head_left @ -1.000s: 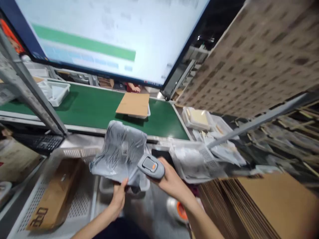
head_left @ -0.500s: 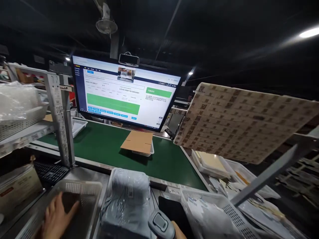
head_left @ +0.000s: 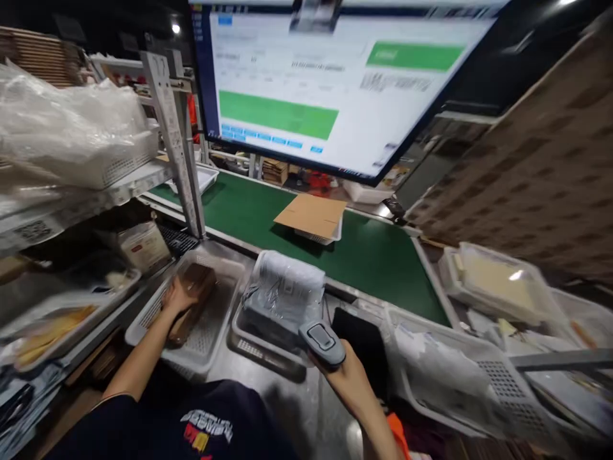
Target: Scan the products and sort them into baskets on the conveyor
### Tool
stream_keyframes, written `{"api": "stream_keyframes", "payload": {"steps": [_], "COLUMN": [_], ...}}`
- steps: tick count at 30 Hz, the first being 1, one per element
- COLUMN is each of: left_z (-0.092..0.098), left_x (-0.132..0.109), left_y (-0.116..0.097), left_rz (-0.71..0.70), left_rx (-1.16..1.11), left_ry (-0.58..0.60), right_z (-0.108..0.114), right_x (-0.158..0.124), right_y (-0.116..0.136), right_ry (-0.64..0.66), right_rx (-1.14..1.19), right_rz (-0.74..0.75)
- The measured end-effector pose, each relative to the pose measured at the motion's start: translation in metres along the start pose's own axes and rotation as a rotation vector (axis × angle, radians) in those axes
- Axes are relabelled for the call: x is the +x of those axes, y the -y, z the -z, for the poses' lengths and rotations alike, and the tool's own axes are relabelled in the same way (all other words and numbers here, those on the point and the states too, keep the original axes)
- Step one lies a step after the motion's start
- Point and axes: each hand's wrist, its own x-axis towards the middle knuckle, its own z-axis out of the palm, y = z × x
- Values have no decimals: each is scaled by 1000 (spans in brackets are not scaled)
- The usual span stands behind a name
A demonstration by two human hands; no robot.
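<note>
My left hand (head_left: 179,297) is inside a white plastic basket (head_left: 224,271), with its thumb and fingers around a long brown box (head_left: 197,291). Motion blur softens the fingertips there. In my right hand (head_left: 348,377) is a grey handheld barcode scanner (head_left: 322,342), its head pointing up and left. Just left of the scanner, a grey plastic-wrapped parcel (head_left: 287,281) lies in a second white basket (head_left: 249,348) on the metal bench.
Beyond the bench runs a green conveyor belt (head_left: 239,207) carrying a cardboard sheet (head_left: 311,214) on a white tray. A large monitor (head_left: 287,76) hangs above. Baskets of bags stand to the right (head_left: 440,364); a shelf post (head_left: 175,140) rises on the left.
My view has tilted down and shifted left. My left hand, spread above the basket before, is now around the brown box. The scanner is still in my right hand.
</note>
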Motion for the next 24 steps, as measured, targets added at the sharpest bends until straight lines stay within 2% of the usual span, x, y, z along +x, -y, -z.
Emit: {"api": "stream_keyframes", "payload": {"steps": [2, 4, 8, 12, 15, 17, 19, 22, 24], "left_z": [5, 14, 27, 17, 1, -6, -9, -9, -10], "left_x": [-9, -23, -60, -93, -109, -116, -118, -110, -98], "left_y": [0, -9, -54, -104, -131, -145, -158, -180, -198], "left_rz": [-10, -45, -238, -487, -556, -595, -637, -644, -588], "left_rx": [29, 38, 69, 103, 79, 44, -23, -237, -530], "left_ry": [-24, -52, -155, -314, -334, -323, -320, -290, -160], "right_z": [-1, -1, -3, -14, -20, -17, -8, 10, 20], "right_x": [-1, 1, 10, 22, 29, 31, 28, 9, -8], "right_y": [7, 21, 75, 136, 159, 157, 145, 109, 74], "right_ry": [58, 139, 223, 299, 318, 281, 196, 27, -117], "right_rx": [-26, -36, -46, -197, -308, -287, -155, 145, 297], "right_rz": [12, 33, 134, 240, 220, 206, 236, 269, 178]}}
